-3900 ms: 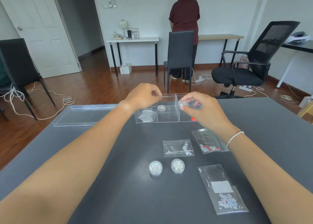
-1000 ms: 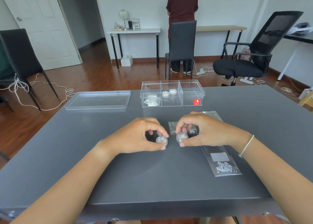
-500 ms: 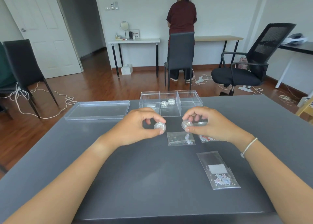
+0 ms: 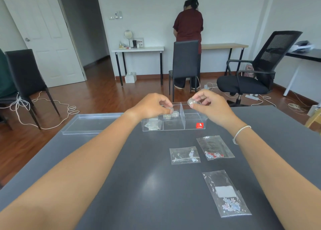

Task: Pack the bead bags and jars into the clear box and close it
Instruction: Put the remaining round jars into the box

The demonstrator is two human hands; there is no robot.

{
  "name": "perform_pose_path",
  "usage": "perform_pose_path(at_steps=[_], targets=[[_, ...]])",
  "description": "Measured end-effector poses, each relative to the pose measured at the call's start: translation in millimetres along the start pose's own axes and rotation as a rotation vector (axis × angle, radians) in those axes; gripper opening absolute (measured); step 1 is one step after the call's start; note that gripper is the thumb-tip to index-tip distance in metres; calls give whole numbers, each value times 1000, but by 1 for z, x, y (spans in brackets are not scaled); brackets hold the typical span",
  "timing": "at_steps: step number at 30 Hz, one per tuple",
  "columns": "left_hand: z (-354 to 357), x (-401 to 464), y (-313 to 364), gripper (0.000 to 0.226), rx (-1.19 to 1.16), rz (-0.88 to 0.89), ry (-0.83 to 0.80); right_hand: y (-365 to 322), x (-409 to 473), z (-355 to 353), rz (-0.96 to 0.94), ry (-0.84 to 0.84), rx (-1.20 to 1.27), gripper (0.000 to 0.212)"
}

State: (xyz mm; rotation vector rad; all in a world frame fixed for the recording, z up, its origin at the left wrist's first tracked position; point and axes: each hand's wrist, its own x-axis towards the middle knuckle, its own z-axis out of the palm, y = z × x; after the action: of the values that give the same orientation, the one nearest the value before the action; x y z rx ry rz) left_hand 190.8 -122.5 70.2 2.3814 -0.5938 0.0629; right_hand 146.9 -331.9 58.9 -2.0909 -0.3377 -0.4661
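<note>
The clear box stands open on the dark table, split into three compartments. A bead bag lies in its left compartment and two small jars sit in the middle one. My left hand pinches a small clear jar just above the middle compartment. My right hand holds another jar above the box's right part. Three bead bags lie on the table: one with pale beads, one with red and white beads, one with blue flowers.
The box's clear lid lies flat to the left of the box. Behind the table are a black chair, an office chair and a person standing at a far desk. Cables trail over the wooden floor.
Both hands lifted a jar each off the table near the bags and carried them forward to above the box. The view has tilted up with them.
</note>
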Motion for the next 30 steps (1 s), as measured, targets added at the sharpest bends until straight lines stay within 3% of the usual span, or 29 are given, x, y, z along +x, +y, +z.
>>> perform_pose_path(at_steps=[6,13,20,25,30], targets=[[7,20,-6,7,68,-43,-166,17,-6,1,39,33,-20,19],[6,34,-2,13,179,-132,-345,21,-9,0,51,50,-29,18],[9,42,1,9,315,-176,-439,17,-10,-1,45,46,-24,19],[9,43,1,9,332,-176,-455,16,-12,-1,52,37,-32,16],[1,35,-4,8,185,-90,-310,12,-11,1,54,26,-34,17]])
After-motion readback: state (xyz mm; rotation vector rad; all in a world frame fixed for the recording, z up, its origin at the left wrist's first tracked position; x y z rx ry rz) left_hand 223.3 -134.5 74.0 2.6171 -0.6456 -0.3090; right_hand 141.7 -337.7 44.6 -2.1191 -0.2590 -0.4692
